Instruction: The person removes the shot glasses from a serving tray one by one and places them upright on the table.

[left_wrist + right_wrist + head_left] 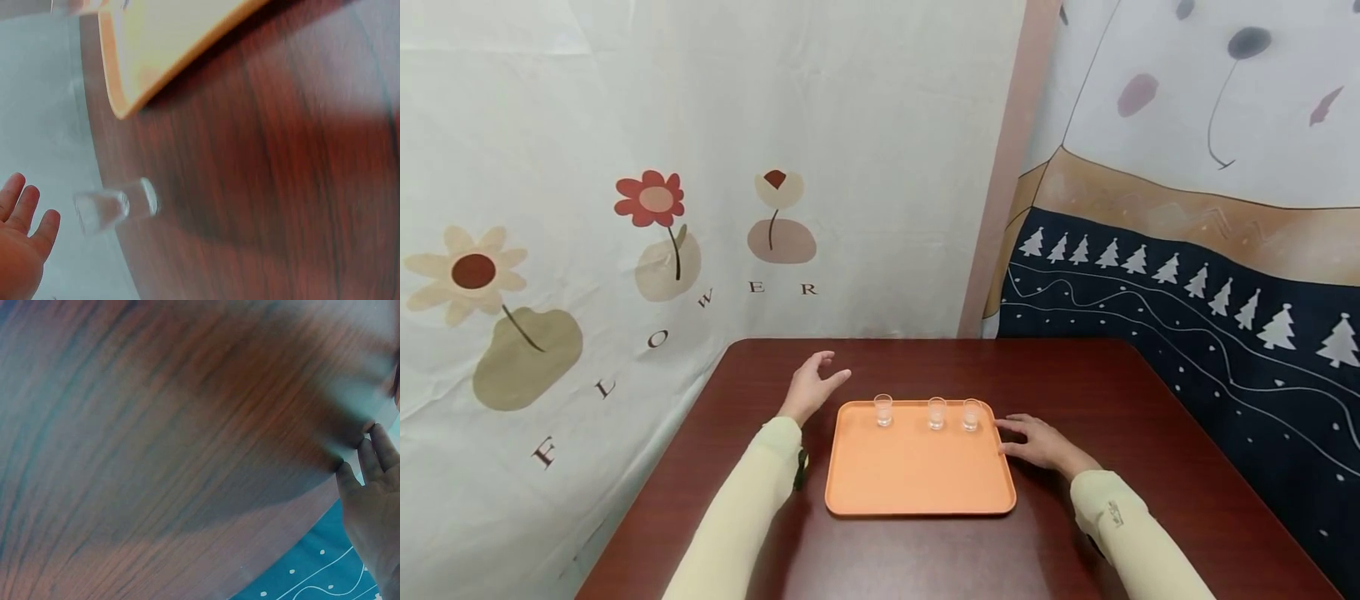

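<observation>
An orange tray lies on the dark red-brown table. Three small clear glasses stand along its back: a left glass, a middle glass and a right glass. Off the tray's left back corner my left hand hovers with fingers and thumb spread, holding nothing. In the left wrist view, another clear glass stands on the table between that hand and the tray; the head view does not show it. My right hand is at the tray's right edge, fingers extended and fingertips right at the rim.
The wooden table runs back to a pale hanging cloth printed with flowers and letters. To the right hangs a dark blue cloth with white trees. Both sleeves are pale yellow.
</observation>
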Available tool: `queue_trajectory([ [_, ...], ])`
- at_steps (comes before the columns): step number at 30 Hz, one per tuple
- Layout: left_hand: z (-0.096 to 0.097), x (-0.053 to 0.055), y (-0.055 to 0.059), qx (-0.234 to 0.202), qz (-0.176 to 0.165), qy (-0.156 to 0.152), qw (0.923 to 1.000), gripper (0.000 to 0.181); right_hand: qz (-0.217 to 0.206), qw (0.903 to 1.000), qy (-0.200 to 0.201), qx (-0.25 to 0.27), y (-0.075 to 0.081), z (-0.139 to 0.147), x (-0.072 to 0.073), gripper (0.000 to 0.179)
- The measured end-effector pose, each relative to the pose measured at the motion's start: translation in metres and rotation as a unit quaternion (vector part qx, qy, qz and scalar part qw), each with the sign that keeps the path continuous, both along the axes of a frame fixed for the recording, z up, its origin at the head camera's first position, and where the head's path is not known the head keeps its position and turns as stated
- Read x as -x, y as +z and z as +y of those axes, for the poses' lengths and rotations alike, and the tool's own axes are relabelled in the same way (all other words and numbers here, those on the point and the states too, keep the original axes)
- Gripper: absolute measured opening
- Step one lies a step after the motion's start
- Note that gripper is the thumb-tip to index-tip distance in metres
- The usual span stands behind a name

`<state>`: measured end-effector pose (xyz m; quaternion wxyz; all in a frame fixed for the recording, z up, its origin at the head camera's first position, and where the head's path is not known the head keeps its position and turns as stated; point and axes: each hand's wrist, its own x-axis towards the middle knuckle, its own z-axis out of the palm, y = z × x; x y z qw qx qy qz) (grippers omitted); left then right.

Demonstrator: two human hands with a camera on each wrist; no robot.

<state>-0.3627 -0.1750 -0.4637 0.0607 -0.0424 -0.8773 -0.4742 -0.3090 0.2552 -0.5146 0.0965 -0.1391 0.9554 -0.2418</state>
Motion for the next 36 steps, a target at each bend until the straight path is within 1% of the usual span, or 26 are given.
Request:
queue_trajectory([
  [6, 0.018, -0.004, -0.012, -0.006, 0.004, -0.023, 0.9997, 0.063, 0.003, 1.0, 0.002, 0.007, -0.001, 0.0, -0.001, 0.059],
  [9, 0.026, -0.007, -0.019, -0.009, 0.0, -0.032, 0.9994, 0.063, 0.004, 0.9999, 0.001, 0.01, -0.002, 0.001, -0.001, 0.059],
  [16, 0.041, -0.013, -0.027, -0.016, -0.003, -0.055, 0.9984, 0.061, 0.009, 0.9999, 0.004, 0.009, -0.002, 0.001, 0.0, 0.059],
  [24, 0.051, -0.014, -0.036, -0.032, -0.03, -0.085, 0.9954, 0.068, 0.01, 0.9999, 0.005, 0.007, -0.001, 0.001, 0.0, 0.059],
  [28, 0.054, -0.015, -0.039, -0.037, -0.039, -0.083, 0.9951, 0.064, 0.007, 1.0, 0.003, 0.006, -0.001, 0.001, 0.0, 0.059],
  [32, 0.055, -0.016, -0.041, -0.025, -0.043, -0.084, 0.9952, 0.06, 0.007, 1.0, 0.004, 0.005, -0.001, 0.001, 0.0, 0.059],
  [36, 0.056, -0.017, -0.043, 0.002, -0.04, -0.092, 0.9949, 0.053, 0.004, 1.0, 0.003, 0.003, -0.001, 0.001, -0.001, 0.06],
])
